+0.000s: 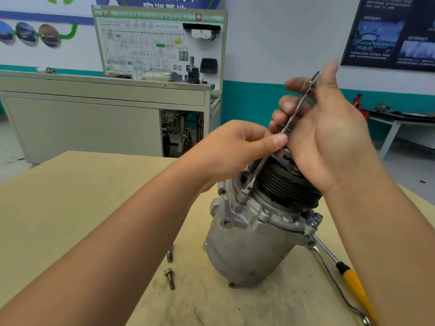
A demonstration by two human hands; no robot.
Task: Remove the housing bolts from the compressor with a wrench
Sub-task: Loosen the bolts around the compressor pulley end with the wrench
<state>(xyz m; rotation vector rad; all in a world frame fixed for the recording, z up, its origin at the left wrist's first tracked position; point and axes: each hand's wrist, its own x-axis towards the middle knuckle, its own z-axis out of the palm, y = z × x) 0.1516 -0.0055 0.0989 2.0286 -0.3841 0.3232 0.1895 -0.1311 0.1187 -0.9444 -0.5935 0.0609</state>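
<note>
A grey metal compressor (247, 245) stands on end on the wooden table (82, 208), its black ribbed pulley (287, 184) on top. A thin silver wrench (259, 168) slants from upper right down to a housing bolt (242, 196) on the flange beside the pulley. My left hand (240, 149) pinches the wrench shaft near its middle. My right hand (324, 128) holds the wrench's upper end with curled fingers, its palm over the pulley. Two removed bolts (170, 277) lie on the table to the compressor's left.
A yellow-handled screwdriver (353, 283) and a bent metal tool (334, 278) lie at the compressor's right. A grey cabinet with a wiring display board (160, 43) stands behind the table. A white bench (400, 123) with parts is at the far right.
</note>
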